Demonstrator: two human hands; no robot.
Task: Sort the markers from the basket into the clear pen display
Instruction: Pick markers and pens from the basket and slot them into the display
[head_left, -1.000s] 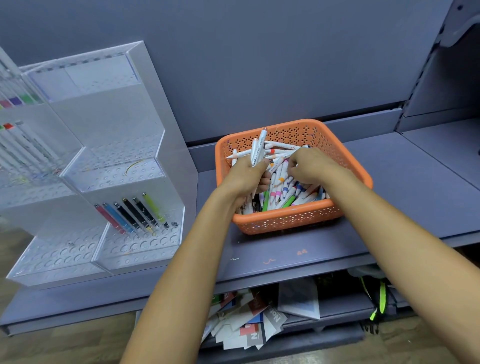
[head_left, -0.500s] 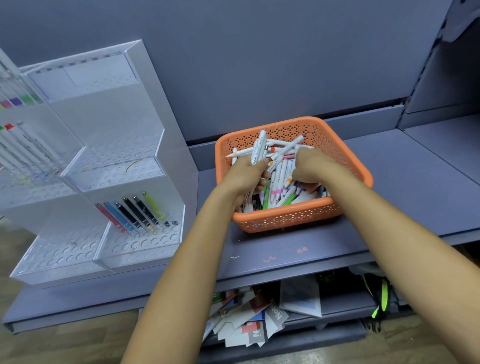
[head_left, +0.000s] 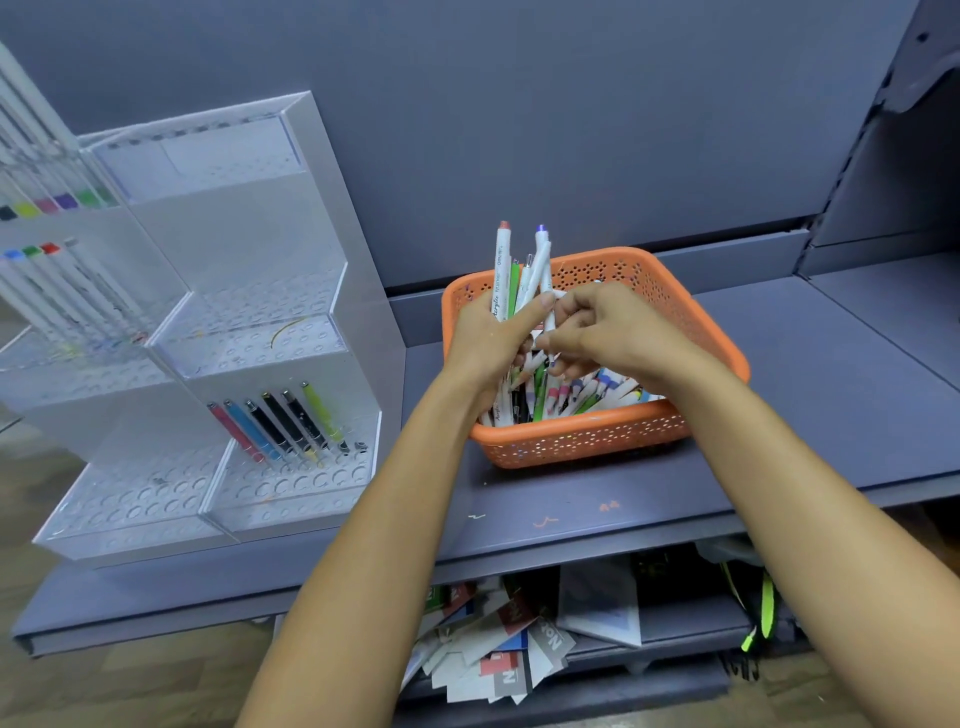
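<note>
An orange perforated basket (head_left: 587, 441) full of white markers (head_left: 597, 392) with coloured caps sits on the grey shelf. My left hand (head_left: 491, 338) hovers over the basket's left side and grips a bunch of several markers (head_left: 519, 275) held upright, tips up. My right hand (head_left: 618, 332) is beside it, fingers pinching one white marker of that bunch at its lower part. The clear pen display (head_left: 208, 338) stands to the left, with several coloured markers (head_left: 280, 426) slotted in its lower right tier and more in the far-left tiers.
The grey shelf (head_left: 571, 509) runs under the basket and display, with a back panel behind. Below the shelf lie scattered cards and papers (head_left: 498, 644) and a dark bag with neon-green straps (head_left: 758, 608).
My left hand has lifted and tilted its bunch of markers upright above the basket. My right hand rose out of the pile and came to the bunch.
</note>
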